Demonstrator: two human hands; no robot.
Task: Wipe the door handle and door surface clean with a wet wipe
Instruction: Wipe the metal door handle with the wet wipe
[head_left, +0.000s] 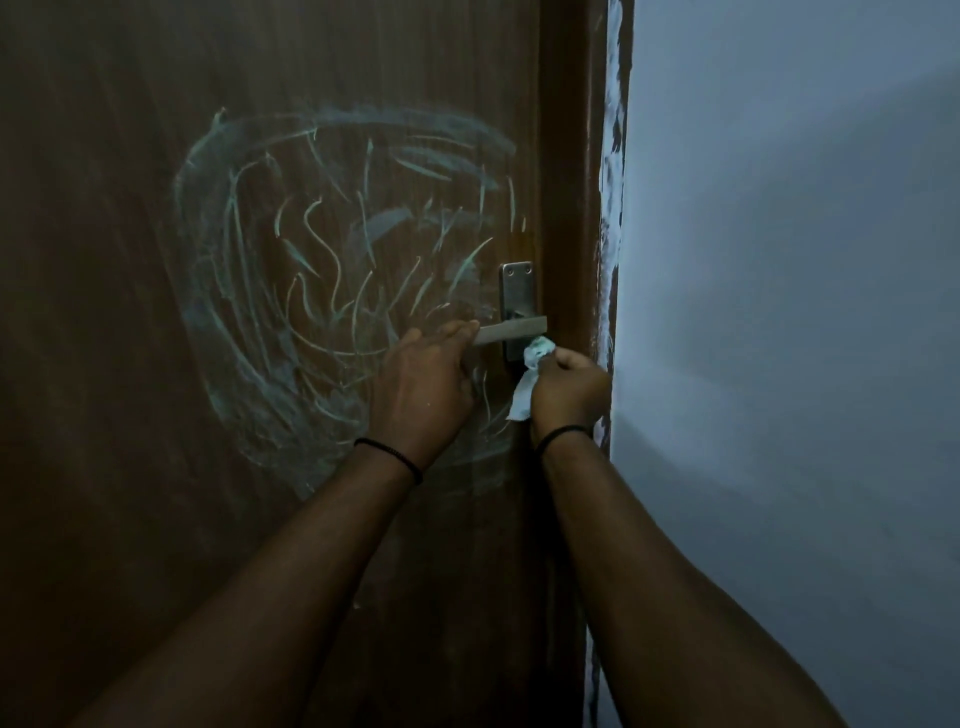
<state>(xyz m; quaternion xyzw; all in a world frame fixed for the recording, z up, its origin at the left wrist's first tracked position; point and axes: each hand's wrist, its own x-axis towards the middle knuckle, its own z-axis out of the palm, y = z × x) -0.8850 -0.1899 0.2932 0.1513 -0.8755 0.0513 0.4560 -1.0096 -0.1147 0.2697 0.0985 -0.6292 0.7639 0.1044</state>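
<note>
A dark brown wooden door (130, 322) fills the left and middle of the view, smeared with pale chalky swirls (332, 270) in a rough circle. At its right edge sits a steel plate (515, 291) with a flat lever handle (511, 330). My left hand (423, 379) rests with its fingers over the free end of the lever. My right hand (569, 387) is just below the lever's pivot, pinching a crumpled white wet wipe (530, 376) that touches the plate under the handle. A tail of the wipe hangs down.
The brown door frame (571, 156) runs along the door's right edge, with rough white paint streaks (613, 156) where it meets the pale wall (779, 312). Both wrists wear thin black bands.
</note>
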